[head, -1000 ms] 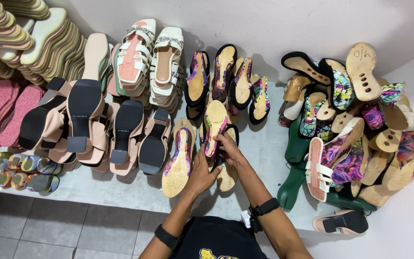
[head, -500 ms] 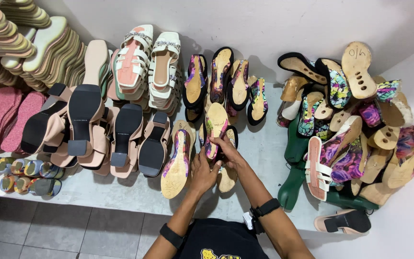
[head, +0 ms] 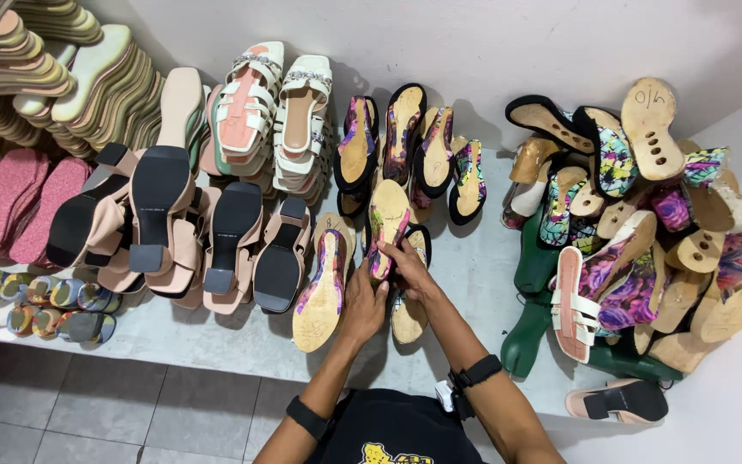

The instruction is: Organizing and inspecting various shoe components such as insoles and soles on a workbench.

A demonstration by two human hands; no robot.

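Note:
Both hands hold one floral wedge sandal (head: pixel 386 222) with a tan insole, standing on the grey shelf (head: pixel 474 266). My left hand (head: pixel 362 302) grips its lower end from the left. My right hand (head: pixel 407 265) grips it from the right, fingers on its side. Another floral wedge sandal (head: pixel 323 288) lies just left of my left hand, sole side showing. A third sandal (head: pixel 409 314) lies partly hidden under my right wrist.
Floral sandals (head: pixel 405 142) lean on the back wall. Pink block-heel sandals (head: pixel 216 241) and white strappy ones (head: pixel 272 120) fill the left. A heap of wedges (head: pixel 637 215) sits over green shoe lasts (head: pixel 532 318) on the right. Stacked soles (head: pixel 36 69) stand far left.
The hands and the held sandal have stayed in nearly the same place; only the view has shifted slightly.

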